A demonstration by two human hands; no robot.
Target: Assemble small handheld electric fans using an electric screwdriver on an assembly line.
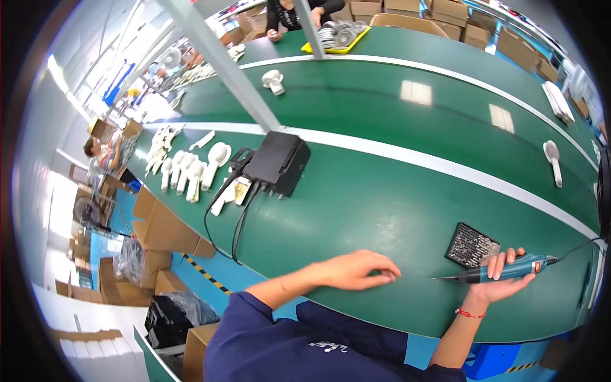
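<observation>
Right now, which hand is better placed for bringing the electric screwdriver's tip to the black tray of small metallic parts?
Probably the right hand: it holds the electric screwdriver, close beside the black tray. The left hand looks empty and is farther from that tray.

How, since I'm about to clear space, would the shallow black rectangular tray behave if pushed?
The black tray probably won't tip, lying flat. It likely slides on the glossy green tabletop. Its many small silvery pieces might jostle.

tray (452, 240) on table (356, 216), behind screwdriver (509, 270) | corded box (277, 164) left of tray
</observation>
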